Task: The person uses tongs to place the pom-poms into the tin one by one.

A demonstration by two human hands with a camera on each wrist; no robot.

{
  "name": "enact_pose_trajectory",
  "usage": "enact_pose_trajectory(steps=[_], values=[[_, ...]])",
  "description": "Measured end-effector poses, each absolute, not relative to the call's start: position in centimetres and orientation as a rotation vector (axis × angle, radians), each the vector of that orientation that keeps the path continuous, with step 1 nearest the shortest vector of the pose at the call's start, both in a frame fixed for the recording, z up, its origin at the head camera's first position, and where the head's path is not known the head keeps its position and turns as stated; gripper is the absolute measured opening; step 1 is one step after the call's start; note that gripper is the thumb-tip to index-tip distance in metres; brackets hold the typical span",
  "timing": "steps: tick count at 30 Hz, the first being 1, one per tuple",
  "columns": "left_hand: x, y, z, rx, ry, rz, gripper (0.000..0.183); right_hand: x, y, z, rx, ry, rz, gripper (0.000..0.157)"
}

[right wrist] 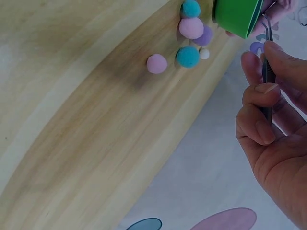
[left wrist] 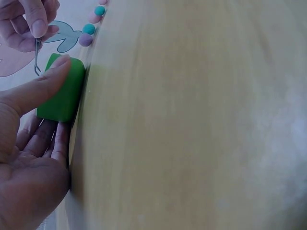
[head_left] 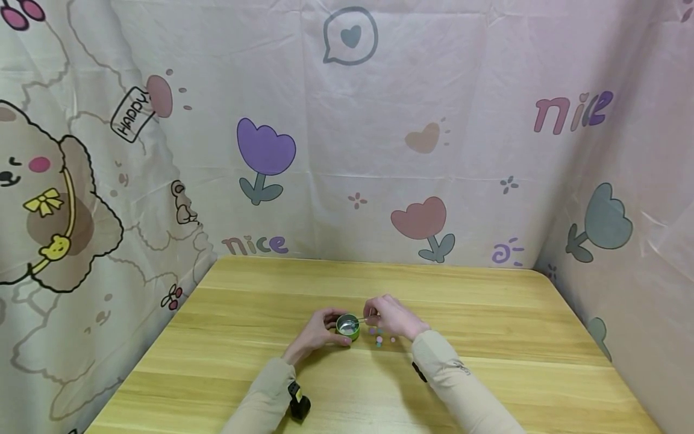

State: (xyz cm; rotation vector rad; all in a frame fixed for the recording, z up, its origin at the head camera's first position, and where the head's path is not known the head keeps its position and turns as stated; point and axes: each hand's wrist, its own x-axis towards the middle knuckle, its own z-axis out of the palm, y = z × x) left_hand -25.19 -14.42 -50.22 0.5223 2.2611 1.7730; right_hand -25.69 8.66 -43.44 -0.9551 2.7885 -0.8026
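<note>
A small round green container with a silvery inside stands upright on the table. My left hand holds it from the left side, thumb on the near wall and fingers round the far one, as the left wrist view shows. Just right of it, my right hand pinches bent-tip metal tweezers. Their tips reach over the container's rim, and no ball shows between them. Beside the container lie several small fuzzy pompoms: a pink one, a blue one, a purple one and a tiny white one among them.
The wooden table has a light yellow grain. Behind and at both sides hangs a pale printed cloth with flowers and words. Each sleeve carries a black wrist device, the left one hanging close over the table.
</note>
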Motion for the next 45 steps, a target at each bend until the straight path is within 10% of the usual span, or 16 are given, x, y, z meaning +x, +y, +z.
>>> enact_pose_trajectory(steps=[45], values=[[-25.1, -14.4, -50.1, 0.523, 2.295, 1.742, 0.066, -23.7, 12.2, -43.7, -0.870, 2.829, -0.893, 0.004]])
